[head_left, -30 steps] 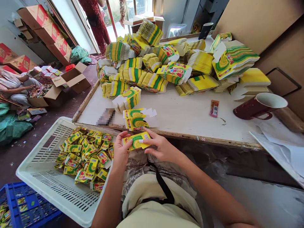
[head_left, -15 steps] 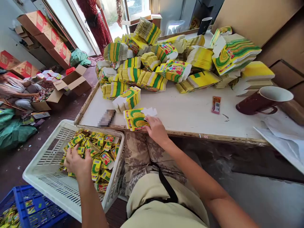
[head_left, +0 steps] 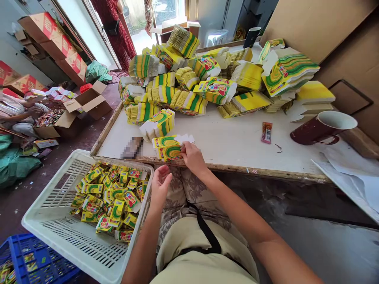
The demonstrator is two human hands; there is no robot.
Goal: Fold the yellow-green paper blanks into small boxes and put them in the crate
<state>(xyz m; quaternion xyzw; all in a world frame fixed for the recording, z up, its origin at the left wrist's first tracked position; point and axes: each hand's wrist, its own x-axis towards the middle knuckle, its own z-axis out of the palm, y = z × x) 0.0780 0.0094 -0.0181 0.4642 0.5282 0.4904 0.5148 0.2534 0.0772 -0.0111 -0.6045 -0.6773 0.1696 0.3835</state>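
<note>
My right hand (head_left: 194, 157) is at the table's front edge, with thumb and fingers pinched on the right end of a flattened yellow-and-green carton (head_left: 168, 152). White end flaps (head_left: 185, 138) stick out beside its fingertips. Just below that edge, my left hand (head_left: 161, 182) is empty, its thumb apart from slightly curled fingers, near the white basket's right rim. Small yellow packed boxes (head_left: 118, 197) lie heaped in the white plastic basket (head_left: 44, 219). Behind the right hand's carton sits a bundle of flat cartons (head_left: 160, 123).
Piled bundles of yellow cartons (head_left: 189, 98) cover the table's back. On the right stand a maroon mug (head_left: 314, 130) and a small red packet (head_left: 266, 132). A blue crate (head_left: 44, 260) is at lower left. Beyond it, a person sits by open cardboard boxes (head_left: 89, 100).
My left hand has moved from over the basket to the right, up near the table edge. The right hand stays at the carton, its fingers now more pinched.
</note>
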